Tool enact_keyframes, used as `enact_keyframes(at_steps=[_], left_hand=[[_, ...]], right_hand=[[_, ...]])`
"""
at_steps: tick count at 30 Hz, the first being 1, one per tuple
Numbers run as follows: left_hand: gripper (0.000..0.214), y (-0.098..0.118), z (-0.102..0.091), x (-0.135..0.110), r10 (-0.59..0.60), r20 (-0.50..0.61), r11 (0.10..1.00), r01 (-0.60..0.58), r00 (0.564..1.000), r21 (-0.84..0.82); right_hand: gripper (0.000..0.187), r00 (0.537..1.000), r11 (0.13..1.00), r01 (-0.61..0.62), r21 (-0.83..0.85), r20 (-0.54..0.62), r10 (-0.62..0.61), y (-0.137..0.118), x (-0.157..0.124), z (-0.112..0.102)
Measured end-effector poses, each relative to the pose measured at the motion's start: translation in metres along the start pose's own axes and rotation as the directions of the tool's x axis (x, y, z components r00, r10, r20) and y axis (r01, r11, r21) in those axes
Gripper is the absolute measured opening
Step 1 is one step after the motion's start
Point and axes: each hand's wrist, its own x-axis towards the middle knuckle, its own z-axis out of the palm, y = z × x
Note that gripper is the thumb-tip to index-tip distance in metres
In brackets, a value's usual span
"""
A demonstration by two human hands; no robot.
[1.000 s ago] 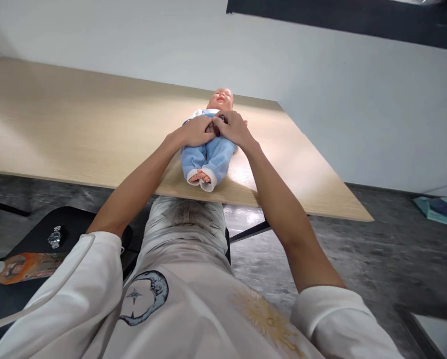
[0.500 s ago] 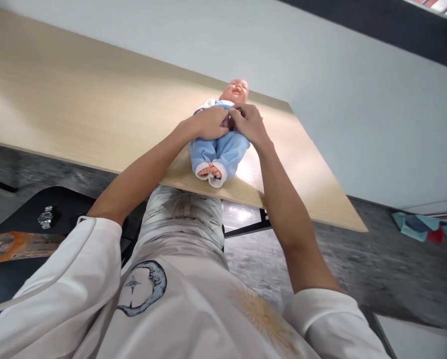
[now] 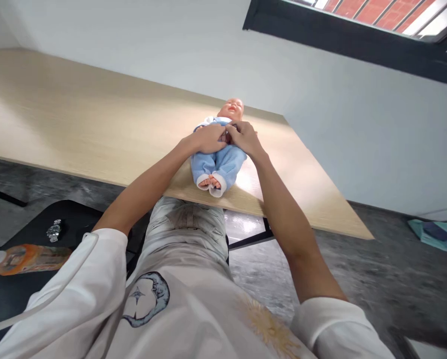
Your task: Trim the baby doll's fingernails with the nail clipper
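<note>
A baby doll (image 3: 231,108) lies on its back on the wooden table (image 3: 107,119), with its head away from me and its bare feet near the front edge. It wears a light blue outfit (image 3: 228,162) with white collar and cuffs. Across the doll's belly, my left hand (image 3: 212,138) has its fingers curled in at the front of the clothes. From the other side, my right hand (image 3: 244,137) pinches at the same spot, its fingertips meeting those of the left. My hands cover the part of the fabric between the fingers.
To the left, a black chair (image 3: 17,234) holds a metal wristwatch (image 3: 54,230) and an orange drink bottle (image 3: 29,259). Behind the table rises a white wall (image 3: 171,45) with a dark-framed window (image 3: 358,45). Teal and red items (image 3: 434,234) lie on the floor at right.
My view has tilted up, so the table and doll sit lower and more of the window shows. Both hands keep their place on the doll's front.
</note>
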Motion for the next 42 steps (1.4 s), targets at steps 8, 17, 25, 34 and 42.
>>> enact_keyframes(at_steps=[8,17,25,34,42], left_hand=[[0.013,0.001,-0.004,-0.003,-0.013,0.01,0.997,0.012,1.0,0.075],[0.008,-0.003,-0.002,-0.003,-0.009,-0.005,0.998,0.009,1.0,0.062],[0.008,-0.003,-0.003,-0.002,0.009,-0.012,0.999,-0.008,1.0,0.045],[0.008,-0.004,-0.004,-0.002,0.009,-0.01,0.999,-0.008,1.0,0.051],[0.013,-0.003,-0.006,-0.003,-0.002,0.013,0.996,0.001,1.0,0.085]], right_hand=[[0.044,1.0,1.0,0.001,0.011,-0.006,-0.001,-0.005,0.0,0.002],[0.036,1.0,0.999,-0.021,-0.033,0.011,0.021,-0.008,0.002,0.001],[0.032,1.0,0.999,-0.019,-0.05,-0.003,0.019,-0.013,0.002,0.0],[0.029,1.0,0.999,-0.022,-0.038,-0.013,0.022,-0.013,0.002,0.002],[0.03,1.0,0.999,0.009,-0.038,-0.016,-0.009,-0.005,0.004,0.004]])
